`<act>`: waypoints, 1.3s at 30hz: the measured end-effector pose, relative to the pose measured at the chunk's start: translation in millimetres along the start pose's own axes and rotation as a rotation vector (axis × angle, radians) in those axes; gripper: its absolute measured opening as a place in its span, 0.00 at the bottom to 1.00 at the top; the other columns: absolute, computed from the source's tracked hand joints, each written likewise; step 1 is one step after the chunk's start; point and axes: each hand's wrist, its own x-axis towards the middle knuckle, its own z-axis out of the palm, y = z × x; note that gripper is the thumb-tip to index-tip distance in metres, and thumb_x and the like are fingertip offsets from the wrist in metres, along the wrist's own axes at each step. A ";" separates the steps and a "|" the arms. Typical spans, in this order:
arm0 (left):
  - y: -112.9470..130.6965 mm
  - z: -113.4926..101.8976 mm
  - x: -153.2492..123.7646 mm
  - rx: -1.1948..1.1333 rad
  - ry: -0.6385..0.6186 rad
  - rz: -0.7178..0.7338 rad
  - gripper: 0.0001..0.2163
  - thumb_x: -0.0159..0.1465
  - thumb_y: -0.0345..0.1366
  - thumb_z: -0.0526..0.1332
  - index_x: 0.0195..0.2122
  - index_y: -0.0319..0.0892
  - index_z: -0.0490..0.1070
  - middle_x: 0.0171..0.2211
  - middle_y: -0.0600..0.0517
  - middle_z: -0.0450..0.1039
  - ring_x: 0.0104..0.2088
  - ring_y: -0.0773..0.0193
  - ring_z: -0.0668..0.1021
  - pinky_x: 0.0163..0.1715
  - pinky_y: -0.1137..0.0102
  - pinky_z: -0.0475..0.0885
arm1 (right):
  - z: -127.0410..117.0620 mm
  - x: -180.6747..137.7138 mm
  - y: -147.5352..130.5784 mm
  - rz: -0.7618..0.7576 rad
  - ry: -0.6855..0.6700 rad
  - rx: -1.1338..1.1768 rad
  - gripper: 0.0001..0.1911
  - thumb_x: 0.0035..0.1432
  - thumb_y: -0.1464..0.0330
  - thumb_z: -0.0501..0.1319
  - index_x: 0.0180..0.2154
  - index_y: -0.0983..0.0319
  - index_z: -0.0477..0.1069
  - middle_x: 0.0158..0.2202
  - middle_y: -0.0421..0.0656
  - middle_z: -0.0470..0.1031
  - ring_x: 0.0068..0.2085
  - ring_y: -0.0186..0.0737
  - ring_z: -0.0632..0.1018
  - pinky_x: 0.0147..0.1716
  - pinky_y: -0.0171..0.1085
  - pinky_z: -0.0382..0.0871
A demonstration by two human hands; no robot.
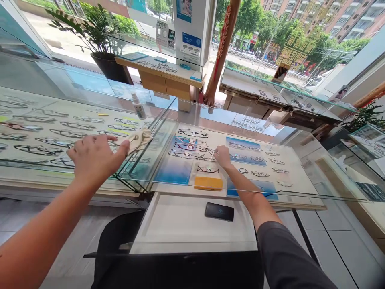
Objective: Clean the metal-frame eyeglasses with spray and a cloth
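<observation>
My left hand hovers at or just over the glass counter top, fingers spread, holding nothing. Its thumb is close to a crumpled beige cloth; I cannot tell whether they touch. A spray bottle stands behind the cloth. To the right, my right hand is closed among the display rows, its fingers pinching a thin pair of eyeglasses partly hidden by the hand. Several dark-framed spectacles lie just left of it. Below them are red-framed glasses and an orange-yellow case.
A pulled-out white drawer holds a black glasses case or similar dark object. Glass edges run along the counter's front. More eyeglasses fill the left showcase. A potted plant and window displays stand beyond.
</observation>
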 end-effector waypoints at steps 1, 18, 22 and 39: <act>-0.5 0.2 1.1 -0.001 0.002 -0.006 0.41 0.72 0.64 0.42 0.64 0.32 0.73 0.67 0.20 0.66 0.70 0.20 0.67 0.68 0.34 0.61 | 3.5 7.8 2.0 -0.005 0.000 -0.008 0.06 0.64 0.76 0.59 0.40 0.61 0.72 0.46 0.53 0.81 0.53 0.52 0.73 0.56 0.45 0.59; -7.8 1.5 10.8 0.029 -0.009 -0.048 0.47 0.67 0.72 0.36 0.64 0.39 0.72 0.63 0.25 0.71 0.71 0.24 0.69 0.68 0.32 0.64 | 42.0 108.0 31.6 -0.101 -0.066 -0.087 0.10 0.62 0.79 0.59 0.40 0.61 0.74 0.43 0.52 0.82 0.52 0.53 0.73 0.54 0.45 0.58; -7.0 -1.2 10.3 0.022 -0.013 -0.070 0.47 0.66 0.72 0.37 0.64 0.37 0.72 0.63 0.23 0.71 0.71 0.23 0.68 0.68 0.31 0.65 | 50.5 112.2 38.0 -0.099 -0.081 -0.098 0.12 0.60 0.81 0.58 0.39 0.61 0.74 0.43 0.52 0.82 0.51 0.52 0.73 0.53 0.45 0.58; -4.9 -0.1 10.4 0.005 -0.021 -0.075 0.40 0.68 0.66 0.43 0.64 0.36 0.71 0.65 0.24 0.70 0.71 0.26 0.68 0.69 0.34 0.62 | 51.8 89.4 38.0 -0.094 -0.044 -0.072 0.09 0.64 0.78 0.59 0.42 0.62 0.76 0.55 0.56 0.80 0.57 0.54 0.73 0.57 0.47 0.60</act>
